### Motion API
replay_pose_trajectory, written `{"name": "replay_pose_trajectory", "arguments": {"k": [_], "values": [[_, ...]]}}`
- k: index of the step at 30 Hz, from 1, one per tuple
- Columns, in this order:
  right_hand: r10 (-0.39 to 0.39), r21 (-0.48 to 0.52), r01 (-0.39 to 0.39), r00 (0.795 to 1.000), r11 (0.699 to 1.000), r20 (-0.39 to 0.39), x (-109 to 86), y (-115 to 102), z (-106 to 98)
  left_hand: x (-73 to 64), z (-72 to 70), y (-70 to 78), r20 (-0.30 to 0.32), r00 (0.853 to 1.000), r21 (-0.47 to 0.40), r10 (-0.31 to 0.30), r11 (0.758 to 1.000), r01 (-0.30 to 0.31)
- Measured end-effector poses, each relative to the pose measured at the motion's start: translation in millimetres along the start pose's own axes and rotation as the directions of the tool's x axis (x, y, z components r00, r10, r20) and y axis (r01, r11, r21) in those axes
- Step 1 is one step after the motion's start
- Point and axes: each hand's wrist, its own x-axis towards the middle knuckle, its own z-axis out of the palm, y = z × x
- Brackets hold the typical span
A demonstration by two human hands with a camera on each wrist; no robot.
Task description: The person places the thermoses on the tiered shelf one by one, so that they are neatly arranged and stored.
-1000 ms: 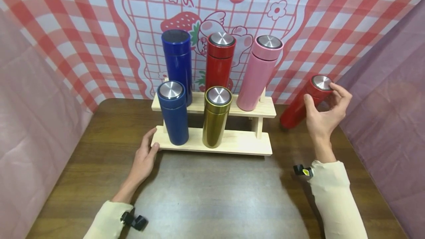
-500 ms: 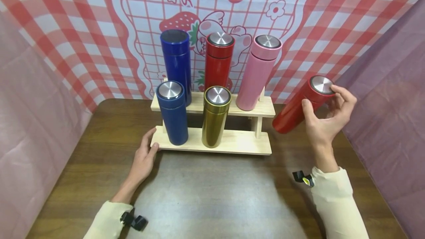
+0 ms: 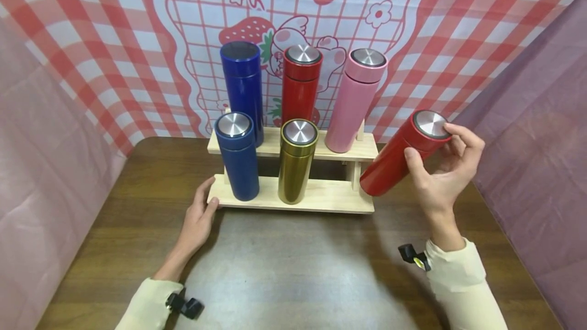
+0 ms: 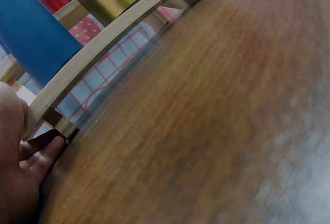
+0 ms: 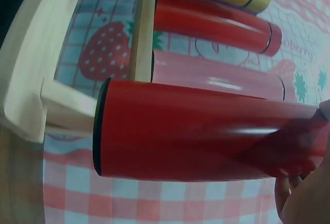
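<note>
My right hand [image 3: 447,177] holds a red thermos [image 3: 394,157] with a silver lid near its top, thumb on one side and fingers on the other. The thermos is tilted, its base beside the right end of a two-tier wooden display rack [image 3: 339,196]. In the right wrist view the red thermos [image 5: 206,131] has its black-rimmed base near the shelf ends. My left hand [image 3: 198,220] grips the left end of the rack's lower shelf. There a blue thermos [image 3: 238,162] and a gold thermos [image 3: 297,167] stand upright.
On the upper shelf stand a dark blue thermos [image 3: 243,90], another red thermos [image 3: 300,90] and a pink thermos [image 3: 355,101]. A strawberry-print cloth [image 3: 339,14] hangs behind the brown wooden table [image 3: 293,269]. Pinkish curtains [image 3: 536,157] hang at both sides.
My right hand has brought the red thermos leftward and nearer, up to the rack's right end, and its tilt has increased. My left hand stays on the rack.
</note>
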Motion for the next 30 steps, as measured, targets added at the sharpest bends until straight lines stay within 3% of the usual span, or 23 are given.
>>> {"name": "replay_pose_trajectory", "arguments": {"k": [5, 7, 12, 15, 24, 30], "values": [[0.005, -0.009, -0.005, 0.999, 1.0, 0.033, -9.8, -2, 5, -0.3, 0.2, -3.0, 0.001, 1.0, -0.016, 0.016, 1.0, -0.016], [0.011, -0.022, -0.01, 0.999, 1.0, 0.046, -14.1, -3, 6, 0.6, 0.9, -11.0, -0.011, 0.998, -0.022, 0.068, 0.997, -0.068], [0.014, -0.069, -0.007, 0.994, 0.998, 0.105, -23.3, 1, 6, 0.3, 1.7, -15.4, -0.029, 0.992, -0.03, 0.122, 0.992, -0.123], [0.01, -0.074, 0.0, 0.99, 0.997, 0.139, -28.2, 5, 8, -0.5, 2.0, -12.6, -0.033, 0.993, -0.035, 0.113, 0.993, -0.114], [0.01, -0.064, 0.005, 0.973, 0.998, 0.232, -42.3, 15, 15, 4.8, 4.1, -37.8, -0.038, 0.989, -0.021, 0.143, 0.989, -0.144], [0.031, -0.059, -0.015, 0.962, 0.998, 0.27, -49.7, 16, 20, 6.2, 3.6, -42.3, -0.019, 0.995, -0.016, 0.102, 0.995, -0.102]]}}
